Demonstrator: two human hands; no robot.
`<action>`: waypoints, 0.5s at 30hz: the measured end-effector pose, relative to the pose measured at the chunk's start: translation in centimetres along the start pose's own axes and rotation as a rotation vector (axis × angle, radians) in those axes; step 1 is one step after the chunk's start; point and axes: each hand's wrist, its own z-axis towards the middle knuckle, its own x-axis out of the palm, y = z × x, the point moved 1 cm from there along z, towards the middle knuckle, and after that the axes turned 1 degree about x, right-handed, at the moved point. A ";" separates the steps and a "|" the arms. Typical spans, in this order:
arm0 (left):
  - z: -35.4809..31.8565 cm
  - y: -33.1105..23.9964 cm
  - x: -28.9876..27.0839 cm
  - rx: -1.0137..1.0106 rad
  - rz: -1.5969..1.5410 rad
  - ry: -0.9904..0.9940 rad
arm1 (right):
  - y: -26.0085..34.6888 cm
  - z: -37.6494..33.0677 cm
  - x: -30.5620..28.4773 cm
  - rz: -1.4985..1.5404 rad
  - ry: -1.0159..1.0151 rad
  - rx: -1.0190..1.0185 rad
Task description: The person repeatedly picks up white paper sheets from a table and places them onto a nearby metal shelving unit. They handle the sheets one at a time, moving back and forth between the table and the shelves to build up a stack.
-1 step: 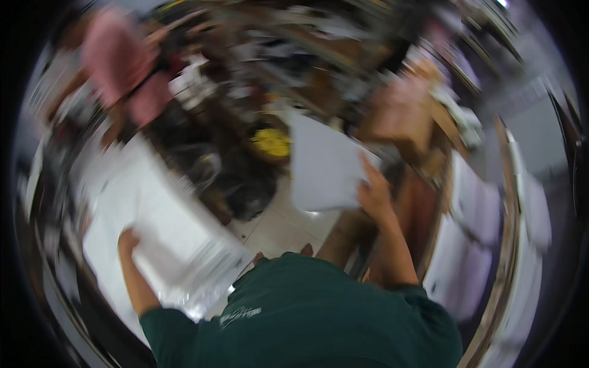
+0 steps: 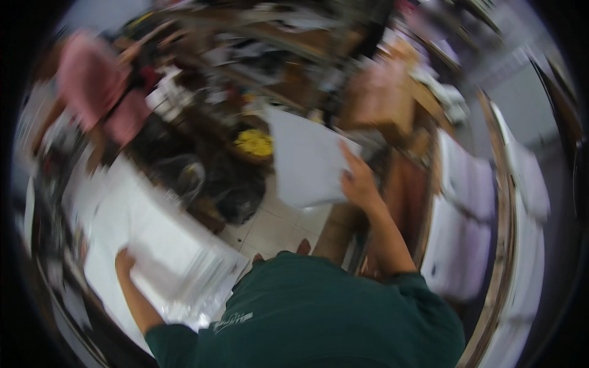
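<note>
The picture is blurred by motion. My right hand [image 2: 359,181] is raised in front of me and grips the right edge of a flat white sheet [image 2: 304,159], which hangs tilted over the floor. My left hand [image 2: 126,264] rests low on the left, fingers on a stack of white sheets in clear plastic wrap [image 2: 175,257]. That stack lies on a large white surface [image 2: 110,208]. My dark green top [image 2: 319,313] fills the lower middle.
A person in pink [image 2: 92,92] stands at the upper left. A yellow object [image 2: 254,142] and a dark bag [image 2: 236,190] sit on the pale tiled floor [image 2: 276,227]. A brown box [image 2: 380,98] is behind, and stacks of white sheets [image 2: 460,239] line the right.
</note>
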 end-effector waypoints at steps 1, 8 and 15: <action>0.6 -5.7 -3.1 0.010 -0.061 -0.086 | -1.0 0.8 -0.8 -0.022 0.027 0.201; -3.0 -14.2 -9.4 -0.082 0.128 -0.490 | -13.9 -1.1 -11.8 0.012 -0.383 0.485; -5.2 -22.1 -15.4 0.109 0.170 -1.084 | -32.1 -17.5 -32.9 -0.360 -0.892 0.516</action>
